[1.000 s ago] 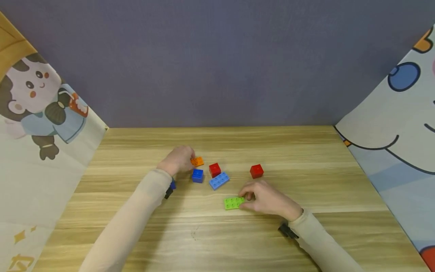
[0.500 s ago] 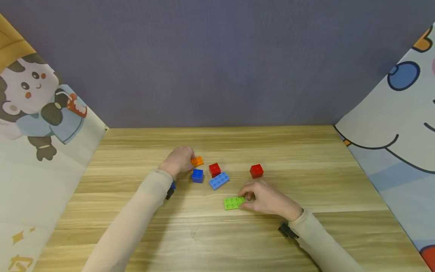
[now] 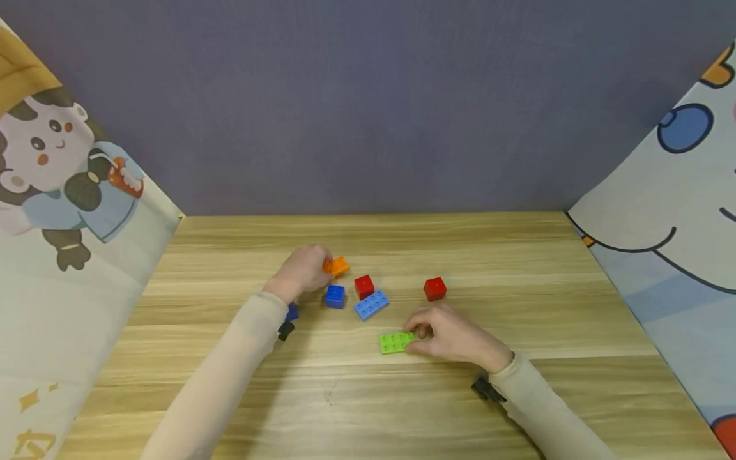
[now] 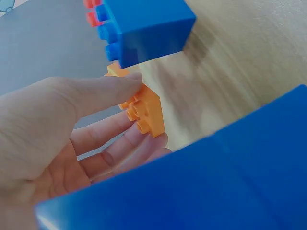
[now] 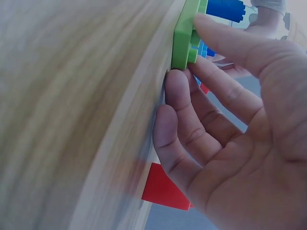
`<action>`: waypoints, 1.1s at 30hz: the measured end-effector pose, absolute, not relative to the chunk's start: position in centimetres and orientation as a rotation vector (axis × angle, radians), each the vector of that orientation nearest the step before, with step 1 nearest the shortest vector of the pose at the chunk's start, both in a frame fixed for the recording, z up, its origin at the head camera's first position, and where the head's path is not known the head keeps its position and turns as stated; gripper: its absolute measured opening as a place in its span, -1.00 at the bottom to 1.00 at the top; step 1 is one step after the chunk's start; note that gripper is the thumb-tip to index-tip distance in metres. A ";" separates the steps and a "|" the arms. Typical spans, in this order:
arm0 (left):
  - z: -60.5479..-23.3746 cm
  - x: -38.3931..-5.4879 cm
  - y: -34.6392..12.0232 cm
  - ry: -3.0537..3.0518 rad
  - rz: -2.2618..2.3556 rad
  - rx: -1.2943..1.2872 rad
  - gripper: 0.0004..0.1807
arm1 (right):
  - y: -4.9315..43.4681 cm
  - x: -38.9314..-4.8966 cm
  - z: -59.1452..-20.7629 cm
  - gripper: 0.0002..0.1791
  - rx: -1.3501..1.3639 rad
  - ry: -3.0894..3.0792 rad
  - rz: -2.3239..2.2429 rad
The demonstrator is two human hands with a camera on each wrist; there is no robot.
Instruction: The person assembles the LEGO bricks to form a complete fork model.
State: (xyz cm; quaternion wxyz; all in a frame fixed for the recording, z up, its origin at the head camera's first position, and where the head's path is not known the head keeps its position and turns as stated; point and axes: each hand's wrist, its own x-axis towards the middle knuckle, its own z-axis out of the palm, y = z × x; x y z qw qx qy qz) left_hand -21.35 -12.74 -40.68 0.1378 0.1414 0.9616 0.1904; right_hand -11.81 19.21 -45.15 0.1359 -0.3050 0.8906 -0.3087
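Left hand: the left hand [image 3: 300, 271] pinches the orange brick [image 3: 336, 266] between thumb and fingertips, at the far left of the cluster; from the head view it seems just lifted off the counter [image 3: 517, 255], though I cannot tell for sure.
Right hand: the right hand [image 3: 454, 335] pinches the right end of the flat green plate [image 3: 395, 342], thumb on the studs and fingers curled at its edge. The plate lies on the counter, nearest the person of all the pieces.
Between them: a dark blue cube [image 3: 335, 296], a red cube [image 3: 363, 287] and a light blue long brick [image 3: 370, 305] sit close together. A second red cube [image 3: 434, 289] stands apart to the right, just beyond the right hand.
Risk: the grip on the orange brick [image 4: 144, 112] looks shallow, only at the edge. It could twist or drop onto the blue cube just near of it. The green plate [image 5: 184, 36] is thin and low, so the fingers may slide off it.
Left wrist view: shows the orange brick's studs and the thumb [image 4: 86, 93] laid across them, which the head view hides behind the knuckles.
Right wrist view: shows the fingertips [image 5: 175, 86] tucked against the plate's edge at counter level.
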 end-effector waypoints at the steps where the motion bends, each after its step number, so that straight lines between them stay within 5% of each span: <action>1: -40.5 -21.2 -12.7 2.787 0.555 0.417 -0.53 | 19.2 -11.8 -45.1 -0.75 -0.879 2.577 -0.894; 33: -39.3 -15.2 -14.1 2.909 0.766 0.773 -0.51 | 19.3 -11.8 -45.2 -0.75 -0.894 2.587 -0.909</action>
